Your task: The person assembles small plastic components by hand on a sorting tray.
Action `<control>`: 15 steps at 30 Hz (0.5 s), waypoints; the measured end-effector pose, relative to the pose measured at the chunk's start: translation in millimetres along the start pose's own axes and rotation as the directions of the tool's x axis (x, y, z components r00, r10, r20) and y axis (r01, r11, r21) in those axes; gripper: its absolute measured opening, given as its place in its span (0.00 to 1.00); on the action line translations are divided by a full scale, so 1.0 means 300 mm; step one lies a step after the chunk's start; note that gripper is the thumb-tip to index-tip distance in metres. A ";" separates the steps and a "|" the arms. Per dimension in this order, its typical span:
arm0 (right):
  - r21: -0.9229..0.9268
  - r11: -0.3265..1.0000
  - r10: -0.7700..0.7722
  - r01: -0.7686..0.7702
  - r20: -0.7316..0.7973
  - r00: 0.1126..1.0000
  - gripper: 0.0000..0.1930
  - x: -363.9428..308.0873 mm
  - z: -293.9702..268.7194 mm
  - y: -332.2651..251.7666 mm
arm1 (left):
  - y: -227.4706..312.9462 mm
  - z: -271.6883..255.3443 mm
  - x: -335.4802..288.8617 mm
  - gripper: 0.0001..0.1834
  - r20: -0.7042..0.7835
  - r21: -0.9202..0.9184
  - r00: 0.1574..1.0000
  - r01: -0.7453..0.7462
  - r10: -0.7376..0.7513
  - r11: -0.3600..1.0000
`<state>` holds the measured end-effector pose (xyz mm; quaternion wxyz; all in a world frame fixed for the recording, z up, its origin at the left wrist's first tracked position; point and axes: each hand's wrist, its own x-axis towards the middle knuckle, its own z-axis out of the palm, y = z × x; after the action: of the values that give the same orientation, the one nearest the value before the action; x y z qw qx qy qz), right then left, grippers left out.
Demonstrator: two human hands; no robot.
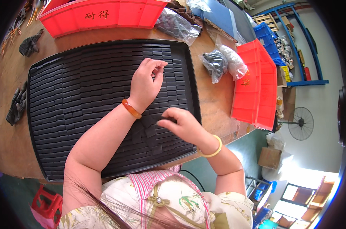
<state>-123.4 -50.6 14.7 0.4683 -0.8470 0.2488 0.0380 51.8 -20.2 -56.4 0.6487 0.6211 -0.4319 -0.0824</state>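
Note:
A large black tray (192, 76) lies on the table, lined with rows of small flat black rectangular pieces (85, 91). Over the rows on its right side is my left hand (147, 80), thumb and fingers pinched together; whatever they hold, if anything, is too small to make out. My right hand (184, 126) hovers nearer to me by the tray's right part, thumb and forefinger bent with a gap between their tips. Beside its fingertips, several loose black pieces (148, 129) lie askew on top of the rows. The other fingers of the right hand are mostly hidden.
Behind the tray stands a red plastic crate (104, 15); another red crate (255, 86) sits at the right table edge. Clear plastic bags (215, 65) lie between them. Dark gloves (17, 105) rest on the left. A red stool (47, 202) and a fan (300, 123) are beyond the table.

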 end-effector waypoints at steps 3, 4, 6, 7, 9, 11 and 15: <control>0.117 0.993 0.046 -0.027 -0.161 0.986 0.11 0.011 -0.064 0.054 | 0.029 -0.002 0.003 0.12 0.053 -0.003 0.999 0.005 -0.005 1.000; 0.171 0.985 0.059 -0.019 -0.235 0.970 0.11 0.017 -0.086 0.084 | 0.048 -0.001 0.007 0.12 0.113 -0.030 0.991 -0.065 0.068 0.997; 0.248 0.968 0.122 -0.037 -0.335 0.934 0.11 0.033 -0.133 0.130 | 0.054 0.003 0.012 0.18 0.241 -0.042 0.939 -0.244 0.247 0.969; 0.283 0.958 0.153 -0.051 -0.352 0.924 0.10 0.038 -0.154 0.136 | 0.073 0.005 0.009 0.23 0.322 -0.050 0.901 -0.291 0.291 0.955; 0.225 0.974 0.089 -0.005 -0.365 0.927 0.09 0.045 -0.160 0.175 | 0.094 0.023 -0.010 0.25 0.390 -0.019 0.842 -0.398 0.373 0.917; 0.245 0.967 0.034 0.064 -0.378 0.925 0.09 0.051 -0.143 0.150 | 0.087 0.027 -0.025 0.23 0.437 0.011 0.807 -0.445 0.396 0.895; 0.138 0.990 0.048 -0.001 -0.339 0.940 0.10 0.055 -0.154 0.146 | 0.064 0.022 -0.023 0.21 0.454 0.108 0.824 -0.429 0.339 0.897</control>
<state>-136.6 -113.8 1.8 0.4740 -0.8038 0.3386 -0.1205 35.1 -16.4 -43.8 0.4746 0.5512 -0.6852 -0.0375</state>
